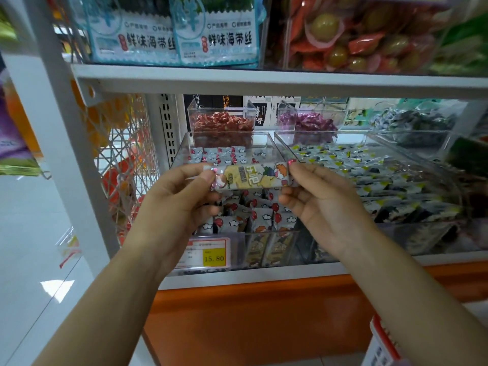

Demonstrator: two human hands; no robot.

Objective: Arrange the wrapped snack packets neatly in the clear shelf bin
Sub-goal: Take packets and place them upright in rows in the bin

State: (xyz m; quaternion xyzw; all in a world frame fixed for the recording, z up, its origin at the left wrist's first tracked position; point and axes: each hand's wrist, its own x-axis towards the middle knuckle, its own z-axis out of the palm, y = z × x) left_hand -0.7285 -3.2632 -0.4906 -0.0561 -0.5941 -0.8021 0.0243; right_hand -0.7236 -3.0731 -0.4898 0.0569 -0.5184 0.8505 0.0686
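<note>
Snack packet — you pinch it level, left hand and right hand at its ends, above the clear bin. Placing step: next, lower it flat among the packets there — aligned.

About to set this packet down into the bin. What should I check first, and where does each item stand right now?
1. Grip of left hand on one end of the packet: ok, pinched.
2. Grip of right hand on the other end: ok.
3. Packet held level across the clear bin: ok.
4. Order of the loose packets below: not ok, jumbled.
5. Free slot under the packet: cannot tell, the hands hide it.
</note>
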